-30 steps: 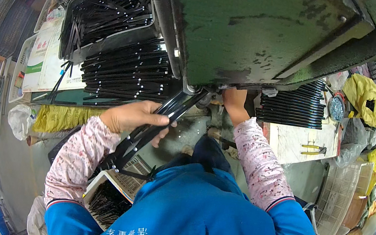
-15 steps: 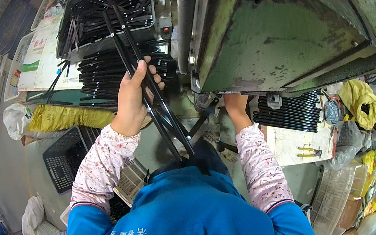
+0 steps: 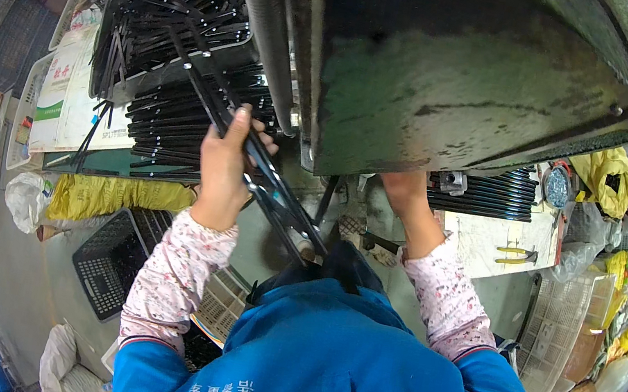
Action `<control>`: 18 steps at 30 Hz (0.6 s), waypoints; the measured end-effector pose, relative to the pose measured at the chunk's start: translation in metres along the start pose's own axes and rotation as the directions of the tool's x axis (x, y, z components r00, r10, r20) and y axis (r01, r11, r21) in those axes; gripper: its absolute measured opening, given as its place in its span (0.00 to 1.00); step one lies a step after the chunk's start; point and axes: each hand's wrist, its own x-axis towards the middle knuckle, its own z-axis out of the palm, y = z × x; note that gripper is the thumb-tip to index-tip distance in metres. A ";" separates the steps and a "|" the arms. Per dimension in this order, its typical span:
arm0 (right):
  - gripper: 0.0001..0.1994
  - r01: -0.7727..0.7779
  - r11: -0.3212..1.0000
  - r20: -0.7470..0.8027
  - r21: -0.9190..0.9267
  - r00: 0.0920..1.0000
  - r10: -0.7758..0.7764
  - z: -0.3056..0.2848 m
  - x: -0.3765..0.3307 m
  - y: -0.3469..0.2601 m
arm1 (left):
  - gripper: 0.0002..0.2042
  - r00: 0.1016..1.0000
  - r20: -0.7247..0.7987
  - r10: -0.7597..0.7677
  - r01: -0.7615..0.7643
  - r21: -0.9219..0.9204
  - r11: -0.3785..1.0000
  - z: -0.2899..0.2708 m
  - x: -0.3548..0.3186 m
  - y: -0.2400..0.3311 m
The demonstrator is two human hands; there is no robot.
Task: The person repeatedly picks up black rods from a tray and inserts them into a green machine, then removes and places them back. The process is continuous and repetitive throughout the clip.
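My left hand (image 3: 224, 168) is wrapped round a pair of long black metal bars (image 3: 284, 193). They slant from the far left down toward my lap, with small shiny rivets or holes along them. My right hand (image 3: 407, 193) reaches beneath the large green machine part (image 3: 465, 88), its fingers hidden by that part's lower edge. Whether they grip anything does not show. A row of glossy black tubes (image 3: 497, 192) lies just right of my right hand. Loose black bars (image 3: 168, 126) are heaped on the bench left of my left hand.
A grey bin (image 3: 103, 44) full of thin black parts stands at the far left. Yellow-handled pliers (image 3: 516, 255) rest on a white board at right. A coil spring (image 3: 268, 35) flanks the machine. A black crate (image 3: 107, 265) and yellow sacking (image 3: 110, 198) lie lower left.
The green machine part has come lower and looks larger, its spring shifting left. My right hand has drawn slightly toward me. My left hand keeps its hold on the bars, almost unmoved.
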 end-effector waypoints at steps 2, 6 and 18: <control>0.22 0.093 0.943 0.194 -0.319 0.981 -0.031 0.030 0.004 -0.072 | 0.12 0.995 0.094 -0.028 0.026 0.023 0.999 0.000 -0.007 -0.015; 0.10 0.357 0.726 0.226 -0.587 0.934 -0.276 0.070 0.017 -0.141 | 0.07 0.977 0.197 -0.078 0.119 -0.208 0.971 0.010 -0.014 -0.032; 0.09 0.236 0.556 0.157 -0.797 0.970 -0.186 0.073 0.000 -0.179 | 0.11 0.963 0.266 -0.050 0.041 0.040 0.998 -0.007 -0.031 -0.033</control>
